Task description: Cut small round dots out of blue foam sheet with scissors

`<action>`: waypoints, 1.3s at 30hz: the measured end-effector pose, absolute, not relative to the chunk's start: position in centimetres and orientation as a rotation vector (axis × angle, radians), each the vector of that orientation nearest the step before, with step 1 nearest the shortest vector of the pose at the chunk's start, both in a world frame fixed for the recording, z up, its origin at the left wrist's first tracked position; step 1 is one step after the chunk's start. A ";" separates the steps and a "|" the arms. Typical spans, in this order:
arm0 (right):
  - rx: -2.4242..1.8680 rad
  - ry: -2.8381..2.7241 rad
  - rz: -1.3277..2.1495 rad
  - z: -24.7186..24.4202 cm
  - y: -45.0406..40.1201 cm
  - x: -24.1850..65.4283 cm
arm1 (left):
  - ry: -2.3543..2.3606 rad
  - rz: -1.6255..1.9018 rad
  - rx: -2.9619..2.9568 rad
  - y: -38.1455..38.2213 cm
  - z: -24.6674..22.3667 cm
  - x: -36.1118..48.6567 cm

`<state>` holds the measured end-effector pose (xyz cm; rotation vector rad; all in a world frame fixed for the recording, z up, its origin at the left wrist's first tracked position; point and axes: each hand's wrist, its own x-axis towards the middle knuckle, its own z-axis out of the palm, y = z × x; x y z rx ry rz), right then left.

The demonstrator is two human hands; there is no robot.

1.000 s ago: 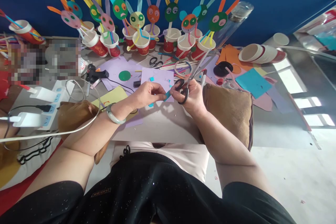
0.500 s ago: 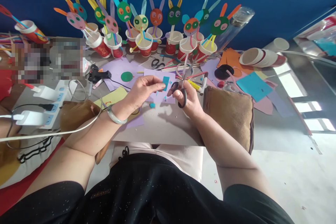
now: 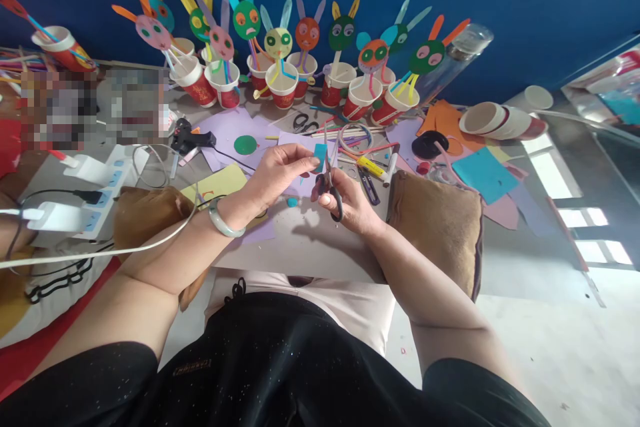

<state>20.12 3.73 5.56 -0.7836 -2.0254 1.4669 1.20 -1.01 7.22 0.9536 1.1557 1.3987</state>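
**Craft table, mid-snip**

Blue wall behind, and the table (image 3: 320, 247) is buried in paper scraps, with a row of bunny cups (image 3: 283, 90) along the back. Your left hand (image 3: 280, 173) pinches a small teal piece (image 3: 320, 157) between thumb and fingers, held up just above the purple sheet (image 3: 300, 143). Your right hand (image 3: 345, 197) is closed through the scissors (image 3: 330, 180) handles, blades pointing up right beside the teal piece. A brown cushion (image 3: 435, 213) sits by your right wrist.

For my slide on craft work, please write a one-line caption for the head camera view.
Left hand pinches a small teal paper piece while right hand holds black-handled scissors beside it.
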 end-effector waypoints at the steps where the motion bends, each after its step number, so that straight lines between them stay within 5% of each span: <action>1: -0.792 -2.027 1.461 5.6 3.7 20.1 | 1.152 1.402 0.951 -1.0 7.2 1.2; 39: -0.895 -1.993 1.447 5.6 3.4 19.7 | 1.150 1.404 0.905 -1.1 7.1 1.3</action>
